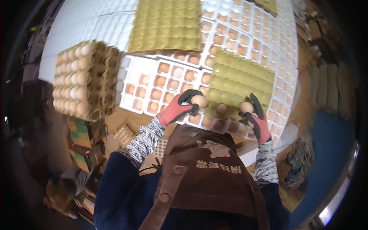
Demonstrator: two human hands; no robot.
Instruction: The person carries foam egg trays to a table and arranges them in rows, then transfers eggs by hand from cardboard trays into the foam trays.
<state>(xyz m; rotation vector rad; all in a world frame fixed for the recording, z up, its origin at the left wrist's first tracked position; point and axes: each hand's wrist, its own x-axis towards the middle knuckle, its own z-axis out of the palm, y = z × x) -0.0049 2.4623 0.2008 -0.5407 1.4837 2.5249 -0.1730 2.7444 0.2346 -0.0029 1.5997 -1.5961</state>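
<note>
My left hand [183,105], in a red and black glove, is closed round an egg [199,101] over the edge of the white egg trays [151,110]. To its right, my right hand [257,115] in a matching glove has its fingers round another egg [246,107]. It is at the near right part of a yellow-green pulp tray [241,78]. A single egg [221,109] sits on the near side of this pulp tray, between my hands. White trays below and around it hold many eggs in their cells.
At the left stands a tall stack of pulp trays full of eggs [73,78]. A larger pulp tray [166,27] lies farther back on the white trays. Green and brown cartons [82,134] are below the stack. Rolled sacks [329,86] lie at the right.
</note>
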